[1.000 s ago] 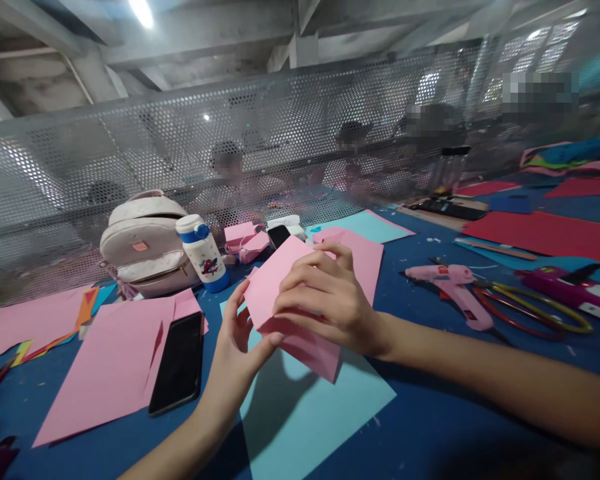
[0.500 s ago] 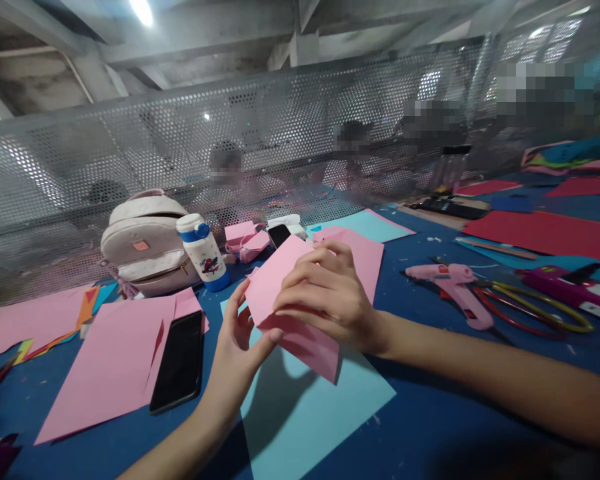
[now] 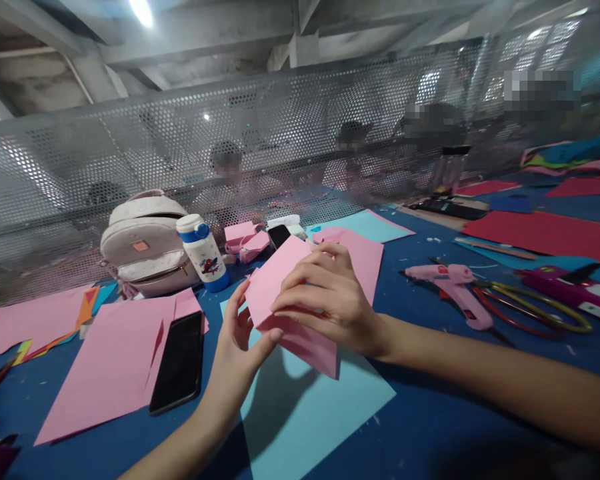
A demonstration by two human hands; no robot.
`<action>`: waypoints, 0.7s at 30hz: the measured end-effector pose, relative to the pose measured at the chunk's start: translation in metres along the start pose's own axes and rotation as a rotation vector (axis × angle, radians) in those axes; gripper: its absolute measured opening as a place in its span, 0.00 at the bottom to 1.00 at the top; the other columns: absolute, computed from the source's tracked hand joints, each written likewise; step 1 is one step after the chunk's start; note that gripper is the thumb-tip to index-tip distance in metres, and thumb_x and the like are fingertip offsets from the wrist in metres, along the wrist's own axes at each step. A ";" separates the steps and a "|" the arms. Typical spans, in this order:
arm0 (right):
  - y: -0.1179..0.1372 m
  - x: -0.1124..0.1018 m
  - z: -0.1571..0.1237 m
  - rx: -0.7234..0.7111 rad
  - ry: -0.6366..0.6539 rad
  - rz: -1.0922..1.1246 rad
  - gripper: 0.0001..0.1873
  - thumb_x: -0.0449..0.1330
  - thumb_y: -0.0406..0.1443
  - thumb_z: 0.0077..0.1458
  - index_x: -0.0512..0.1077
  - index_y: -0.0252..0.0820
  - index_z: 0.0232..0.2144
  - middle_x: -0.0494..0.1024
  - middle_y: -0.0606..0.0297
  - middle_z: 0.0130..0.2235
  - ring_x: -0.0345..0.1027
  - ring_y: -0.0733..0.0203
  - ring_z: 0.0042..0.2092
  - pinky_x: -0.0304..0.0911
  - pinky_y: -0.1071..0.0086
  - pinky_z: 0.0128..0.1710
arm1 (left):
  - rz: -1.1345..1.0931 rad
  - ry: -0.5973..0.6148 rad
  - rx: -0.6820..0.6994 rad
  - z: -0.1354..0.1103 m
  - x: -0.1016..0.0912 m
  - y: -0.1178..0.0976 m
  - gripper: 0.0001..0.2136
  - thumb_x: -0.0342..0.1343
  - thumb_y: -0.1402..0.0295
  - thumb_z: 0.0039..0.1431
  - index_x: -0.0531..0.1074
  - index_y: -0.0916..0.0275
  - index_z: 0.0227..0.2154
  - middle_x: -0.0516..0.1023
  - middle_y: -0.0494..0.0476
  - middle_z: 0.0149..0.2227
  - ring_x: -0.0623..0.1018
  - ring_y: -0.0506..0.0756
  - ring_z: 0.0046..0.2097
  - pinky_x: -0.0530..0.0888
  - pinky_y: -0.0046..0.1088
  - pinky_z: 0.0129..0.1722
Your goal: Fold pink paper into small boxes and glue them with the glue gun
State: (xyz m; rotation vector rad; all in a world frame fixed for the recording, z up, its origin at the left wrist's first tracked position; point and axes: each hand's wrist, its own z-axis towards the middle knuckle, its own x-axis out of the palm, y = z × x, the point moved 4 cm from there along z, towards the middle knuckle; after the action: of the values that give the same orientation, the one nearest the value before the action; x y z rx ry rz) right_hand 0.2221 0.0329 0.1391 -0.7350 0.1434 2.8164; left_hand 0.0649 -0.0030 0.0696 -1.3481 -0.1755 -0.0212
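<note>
A folded piece of pink paper [image 3: 273, 283] is held up between both hands, bent into a box-like shape with a lower flap hanging down. My left hand [image 3: 245, 340] grips its left edge, thumb at the lower corner and fingers behind. Curled over the top and right side, my right hand [image 3: 330, 300] presses the same paper; its fingertips are partly hidden. Below lies a light blue sheet [image 3: 315, 420], shaded by the hands. Behind my right hand rests another pink sheet [image 3: 367, 263].
On the left are a black phone [image 3: 179, 363], pink sheets [image 3: 110, 360], a white backpack [image 3: 147, 247] and a bottle [image 3: 203, 253]. To the right lie a pink glue gun [image 3: 453, 283], scissors [image 3: 545, 310] and red paper [image 3: 550, 233]. A perforated metal screen [image 3: 280, 127] stands behind.
The lower pink flap has shifted slightly up and inward under my right hand. My left hand stays almost still, and the things on the table have not moved.
</note>
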 end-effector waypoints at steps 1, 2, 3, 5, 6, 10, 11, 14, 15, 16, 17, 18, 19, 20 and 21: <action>0.000 0.000 0.000 0.002 0.001 -0.001 0.06 0.62 0.37 0.63 0.78 0.46 0.35 0.80 0.70 0.35 0.68 0.63 0.41 0.45 0.58 0.56 | 0.001 -0.001 0.001 0.000 0.000 0.000 0.38 0.68 0.59 0.52 0.57 0.54 0.63 0.64 0.61 0.65 0.69 0.63 0.63 0.71 0.34 0.58; 0.000 0.000 0.000 0.003 0.002 -0.002 0.05 0.62 0.37 0.63 0.78 0.46 0.35 0.80 0.71 0.35 0.68 0.63 0.41 0.45 0.58 0.56 | 0.003 -0.003 0.001 0.000 0.000 0.000 0.38 0.68 0.59 0.52 0.57 0.55 0.63 0.64 0.61 0.65 0.69 0.62 0.63 0.71 0.33 0.58; 0.000 0.001 0.000 0.003 0.002 -0.002 0.05 0.62 0.37 0.63 0.78 0.46 0.35 0.79 0.71 0.35 0.69 0.64 0.40 0.45 0.59 0.56 | 0.005 -0.006 0.000 0.000 0.000 0.000 0.38 0.68 0.59 0.52 0.57 0.55 0.63 0.64 0.61 0.65 0.68 0.62 0.63 0.71 0.33 0.58; 0.000 0.001 0.000 0.002 0.002 -0.002 0.05 0.62 0.37 0.63 0.78 0.46 0.35 0.79 0.71 0.34 0.69 0.64 0.39 0.46 0.59 0.55 | 0.009 -0.012 -0.004 0.000 -0.001 0.000 0.38 0.68 0.59 0.52 0.57 0.55 0.63 0.64 0.61 0.65 0.68 0.63 0.63 0.71 0.34 0.58; 0.000 0.001 0.000 0.001 0.003 -0.001 0.05 0.62 0.38 0.63 0.78 0.46 0.35 0.79 0.71 0.34 0.69 0.64 0.39 0.46 0.59 0.55 | 0.010 -0.014 -0.007 -0.001 -0.001 0.001 0.38 0.68 0.59 0.51 0.57 0.55 0.63 0.64 0.62 0.65 0.68 0.63 0.63 0.71 0.34 0.58; 0.001 0.002 0.000 -0.020 0.010 0.012 0.07 0.61 0.39 0.64 0.77 0.45 0.34 0.80 0.70 0.34 0.69 0.64 0.38 0.46 0.60 0.54 | 0.011 -0.021 -0.013 -0.001 -0.001 0.001 0.39 0.69 0.58 0.51 0.57 0.55 0.63 0.64 0.63 0.65 0.69 0.64 0.62 0.70 0.37 0.59; 0.001 0.002 0.000 -0.028 0.009 0.017 0.07 0.61 0.39 0.64 0.77 0.44 0.34 0.80 0.70 0.34 0.69 0.64 0.38 0.46 0.60 0.54 | 0.010 -0.023 -0.011 -0.001 -0.001 0.001 0.39 0.69 0.58 0.51 0.57 0.55 0.63 0.64 0.63 0.65 0.69 0.64 0.62 0.70 0.37 0.59; 0.001 0.002 0.000 -0.037 0.009 0.018 0.07 0.62 0.39 0.63 0.77 0.44 0.34 0.80 0.70 0.34 0.68 0.64 0.39 0.46 0.61 0.53 | 0.011 -0.016 -0.010 -0.001 -0.001 0.001 0.38 0.68 0.59 0.52 0.57 0.55 0.63 0.65 0.62 0.64 0.69 0.63 0.62 0.69 0.37 0.59; 0.001 0.002 0.000 -0.039 0.011 0.013 0.07 0.62 0.39 0.63 0.77 0.45 0.34 0.80 0.70 0.34 0.68 0.63 0.39 0.46 0.61 0.53 | 0.012 -0.013 -0.010 -0.001 -0.001 0.001 0.38 0.68 0.59 0.52 0.57 0.54 0.63 0.65 0.61 0.64 0.69 0.63 0.62 0.69 0.36 0.59; 0.001 0.002 0.000 -0.041 0.013 0.007 0.07 0.61 0.40 0.63 0.77 0.45 0.34 0.80 0.70 0.34 0.68 0.63 0.39 0.46 0.61 0.53 | 0.014 -0.013 -0.009 -0.001 -0.001 0.001 0.37 0.68 0.59 0.52 0.57 0.54 0.63 0.65 0.61 0.64 0.69 0.63 0.62 0.70 0.36 0.59; 0.001 0.002 -0.001 -0.043 0.014 0.002 0.08 0.61 0.40 0.64 0.77 0.45 0.34 0.80 0.70 0.34 0.68 0.63 0.39 0.46 0.61 0.53 | 0.015 -0.013 -0.008 0.000 -0.001 0.001 0.37 0.68 0.60 0.52 0.58 0.54 0.63 0.64 0.61 0.64 0.69 0.63 0.63 0.70 0.35 0.59; 0.002 0.002 -0.001 -0.045 0.016 -0.002 0.08 0.61 0.40 0.64 0.77 0.46 0.35 0.80 0.70 0.34 0.68 0.63 0.39 0.46 0.61 0.53 | 0.016 -0.013 -0.008 0.000 -0.001 0.001 0.37 0.68 0.60 0.52 0.58 0.54 0.63 0.64 0.61 0.65 0.69 0.62 0.63 0.70 0.35 0.59; 0.002 0.002 -0.001 -0.044 0.018 -0.004 0.08 0.61 0.40 0.64 0.77 0.46 0.35 0.80 0.70 0.34 0.68 0.63 0.39 0.46 0.61 0.53 | 0.017 -0.014 -0.006 0.000 -0.001 0.001 0.37 0.68 0.60 0.52 0.58 0.54 0.62 0.64 0.61 0.65 0.69 0.62 0.62 0.70 0.35 0.59; 0.002 0.003 -0.001 -0.042 0.020 -0.003 0.08 0.60 0.40 0.64 0.77 0.46 0.34 0.80 0.70 0.34 0.67 0.63 0.39 0.46 0.61 0.53 | 0.019 -0.014 -0.005 0.000 -0.001 0.001 0.37 0.68 0.60 0.52 0.58 0.54 0.62 0.64 0.61 0.65 0.69 0.62 0.62 0.70 0.35 0.58; 0.002 0.003 -0.001 -0.040 0.021 0.002 0.08 0.60 0.40 0.64 0.77 0.46 0.34 0.80 0.70 0.34 0.67 0.63 0.39 0.46 0.61 0.53 | 0.020 -0.015 -0.004 0.000 -0.001 0.001 0.36 0.68 0.59 0.52 0.58 0.54 0.62 0.64 0.61 0.65 0.69 0.63 0.62 0.71 0.35 0.58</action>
State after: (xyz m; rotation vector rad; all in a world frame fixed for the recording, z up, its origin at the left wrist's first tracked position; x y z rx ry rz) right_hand 0.2200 0.0314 0.1372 -0.7737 0.0917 2.8213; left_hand 0.0638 -0.0029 0.0689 -1.3545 -0.1751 0.0052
